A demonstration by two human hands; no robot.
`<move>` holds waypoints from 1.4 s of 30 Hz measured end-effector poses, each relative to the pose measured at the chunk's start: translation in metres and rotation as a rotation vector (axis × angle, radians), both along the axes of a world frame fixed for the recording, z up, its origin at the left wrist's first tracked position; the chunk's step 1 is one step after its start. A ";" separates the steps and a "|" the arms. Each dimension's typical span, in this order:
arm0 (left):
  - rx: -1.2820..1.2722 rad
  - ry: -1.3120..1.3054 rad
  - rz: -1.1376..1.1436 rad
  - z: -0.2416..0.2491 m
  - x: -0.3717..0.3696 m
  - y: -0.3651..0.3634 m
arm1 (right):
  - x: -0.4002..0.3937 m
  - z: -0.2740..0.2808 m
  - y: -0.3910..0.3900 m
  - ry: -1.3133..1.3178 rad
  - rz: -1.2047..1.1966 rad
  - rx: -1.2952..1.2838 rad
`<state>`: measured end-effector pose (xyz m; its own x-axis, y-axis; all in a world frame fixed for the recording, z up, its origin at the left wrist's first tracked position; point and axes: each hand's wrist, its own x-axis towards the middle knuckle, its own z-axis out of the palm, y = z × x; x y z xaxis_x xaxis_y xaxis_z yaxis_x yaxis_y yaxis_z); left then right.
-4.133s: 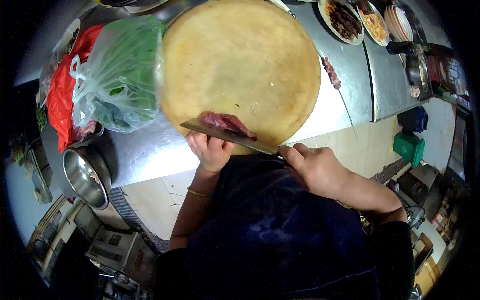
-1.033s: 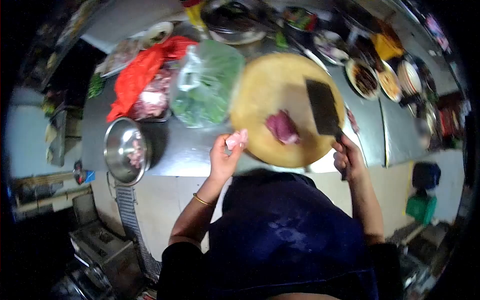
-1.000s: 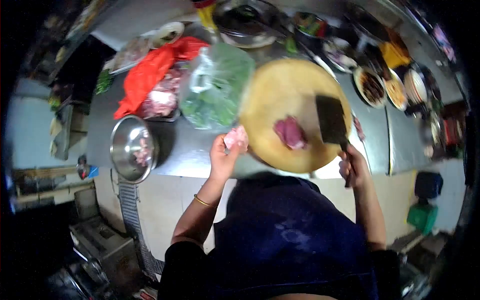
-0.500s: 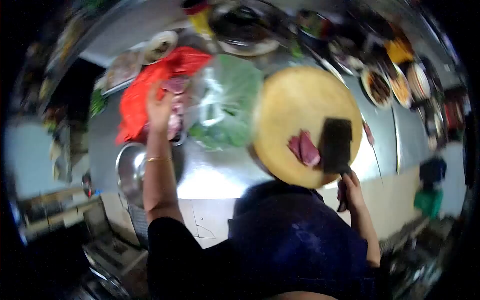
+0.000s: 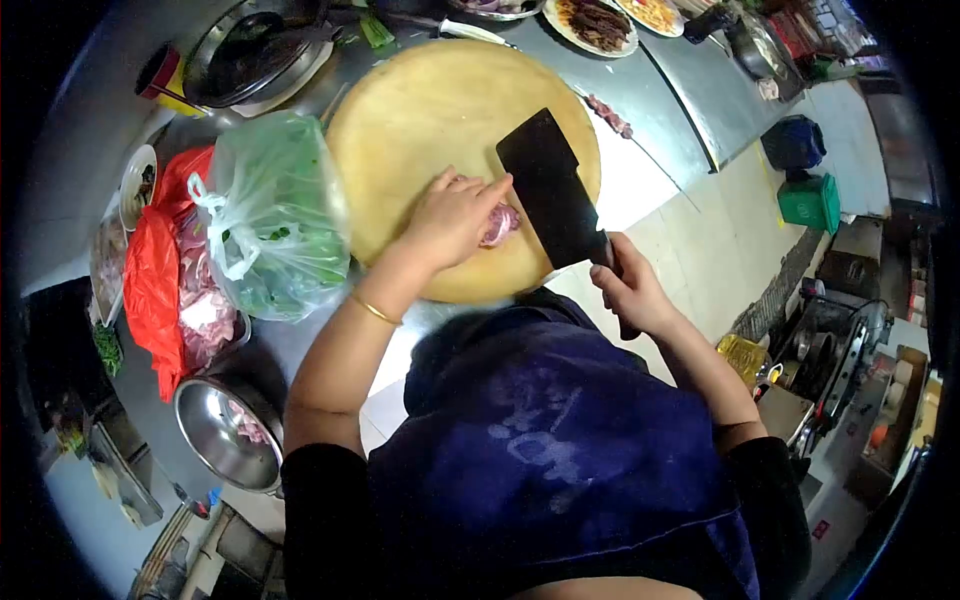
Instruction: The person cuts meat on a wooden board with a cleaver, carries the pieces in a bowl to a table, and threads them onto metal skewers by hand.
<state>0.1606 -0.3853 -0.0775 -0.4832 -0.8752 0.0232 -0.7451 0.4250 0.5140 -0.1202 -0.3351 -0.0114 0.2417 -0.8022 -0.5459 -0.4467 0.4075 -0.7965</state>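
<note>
On the round wooden board (image 5: 430, 100), my left hand (image 5: 450, 220) presses on a piece of dark red meat (image 5: 499, 226), its fingers together and pointing right. The hand partly hides the meat. My right hand (image 5: 632, 287) is wrapped round the handle of a cleaver (image 5: 553, 188), whose broad dark blade lies over the right part of the board, just right of the left fingertips. Left of the board sits a tied clear bag of greens (image 5: 285, 215). Beside it, more meat (image 5: 205, 315) rests by a red plastic bag (image 5: 155, 285).
A steel bowl (image 5: 228, 435) with some meat stands at the lower left. A dark pan (image 5: 250, 55) is behind the bag. A skewer of meat (image 5: 608, 117) lies right of the board, and a plate of dark food (image 5: 595, 22) is at the back.
My left hand has moved from the meat by the red bag to the meat on the board. The cleaver is still in my right hand, now tilted. The view has turned.
</note>
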 end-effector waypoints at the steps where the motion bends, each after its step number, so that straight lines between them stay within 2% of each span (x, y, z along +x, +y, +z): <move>1: 0.082 -0.076 -0.040 0.009 0.000 -0.005 | -0.006 0.001 0.002 0.010 0.002 -0.015; 2: 0.166 -0.154 -0.079 0.016 0.000 -0.007 | -0.012 0.003 0.005 0.019 0.003 -0.029; 3: 0.078 -0.160 -0.076 0.017 0.001 -0.003 | -0.016 0.005 0.008 0.013 -0.002 -0.042; 6: 0.079 -0.215 -0.093 0.023 0.006 0.005 | -0.031 0.009 0.014 0.010 0.016 -0.095; 9: -0.198 -0.037 0.069 0.013 0.017 0.024 | -0.056 -0.001 0.011 0.096 0.153 -0.245; 11: 0.109 0.592 0.383 -0.024 0.037 0.034 | -0.052 0.019 0.003 0.197 0.334 -0.316; 12: 0.267 0.908 0.534 -0.018 0.039 0.035 | -0.049 0.028 0.000 0.249 0.422 -0.351; 13: 0.216 1.236 0.537 -0.013 0.041 0.035 | -0.048 0.030 -0.006 0.246 0.553 -0.416; 14: 0.255 1.345 0.665 -0.006 0.048 0.032 | -0.043 0.029 -0.012 0.209 0.646 -0.446; 16: 0.321 1.572 0.935 0.012 0.063 0.027 | -0.029 0.028 -0.026 0.183 0.837 -0.328; 17: 0.303 1.620 0.963 0.018 0.063 0.030 | -0.021 0.025 -0.032 0.145 0.886 -0.312; 20: 0.033 1.405 0.983 0.002 0.052 0.041 | -0.010 -0.005 -0.049 0.141 0.796 -0.411; 21: -0.113 1.139 0.945 -0.017 0.050 0.051 | -0.007 -0.005 -0.055 0.199 0.764 -0.400; 22: -0.218 0.779 0.974 -0.015 0.032 0.065 | -0.005 -0.002 -0.058 0.201 0.723 -0.436; 23: -0.375 0.473 0.730 -0.022 0.026 0.077 | -0.007 -0.001 -0.061 0.217 0.691 -0.431; 26: -0.310 0.009 0.471 -0.039 0.002 0.113 | -0.009 0.012 -0.063 0.202 0.640 -0.423; 29: -0.239 0.052 0.550 -0.033 -0.002 0.123 | -0.008 0.022 -0.058 0.208 0.685 -0.392; 32: -0.288 0.072 0.572 -0.037 0.003 0.114 | 0.003 0.014 -0.048 0.174 0.764 -0.609; 36: -0.348 -0.010 0.535 -0.040 0.011 0.103 | 0.023 0.011 -0.033 0.227 0.802 -0.662; 40: -0.424 0.073 0.485 -0.044 0.014 0.101 | 0.034 0.011 -0.020 0.243 0.806 -0.689; 42: -0.412 0.024 0.471 -0.050 0.016 0.099 | 0.040 0.010 -0.015 0.282 0.803 -0.698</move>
